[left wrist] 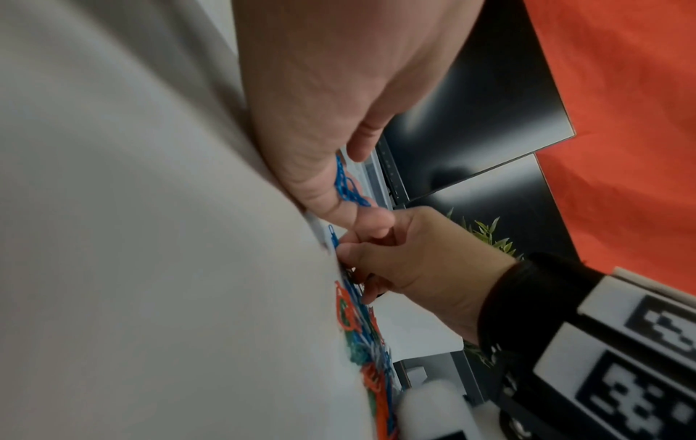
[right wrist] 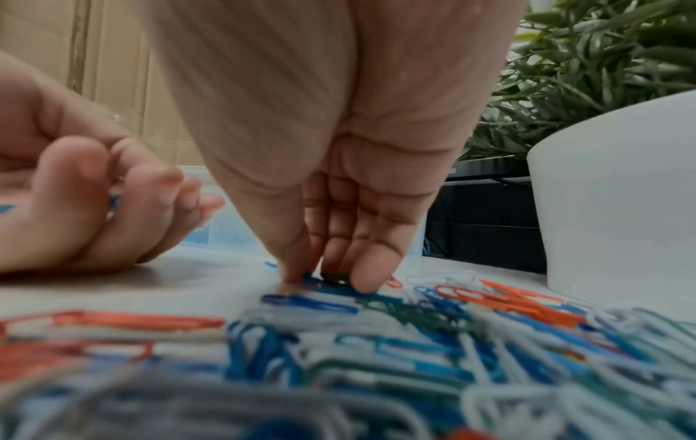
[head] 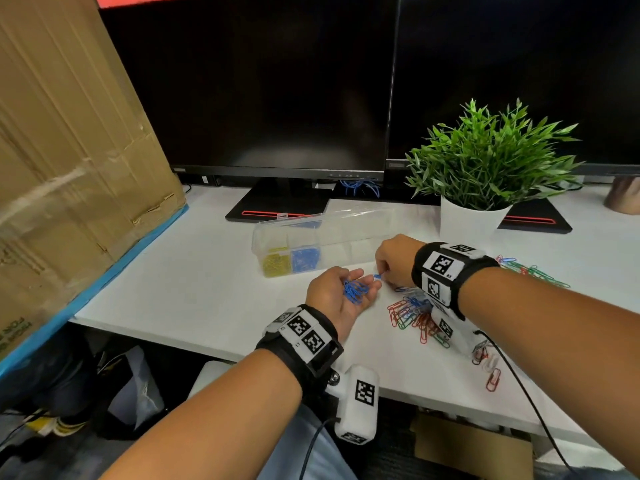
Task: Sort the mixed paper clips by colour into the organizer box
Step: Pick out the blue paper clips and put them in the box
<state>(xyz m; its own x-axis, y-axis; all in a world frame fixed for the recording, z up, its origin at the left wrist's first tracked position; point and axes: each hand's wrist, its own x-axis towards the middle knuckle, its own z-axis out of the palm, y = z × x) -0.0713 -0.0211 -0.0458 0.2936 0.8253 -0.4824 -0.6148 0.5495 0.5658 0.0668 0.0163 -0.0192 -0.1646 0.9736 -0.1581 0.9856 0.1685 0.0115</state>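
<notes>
Pinching a single blue clip (head: 377, 276) between thumb and fingertips, the right hand (head: 394, 259) works at centre frame on the edge of the mixed pile (head: 414, 315); in the wrist view the clip seems barely lifted, though blur makes that uncertain. Just left of it the left hand (head: 341, 292) lies palm up, fingers loosely cupped round a small heap of blue clips (head: 355, 290). The organizer box (head: 311, 244) sits above them, yellow and blue compartments part filled. Lifting cleanly matters here, so tangled neighbours stay behind, before dropping the clip into the waiting palm.
</notes>
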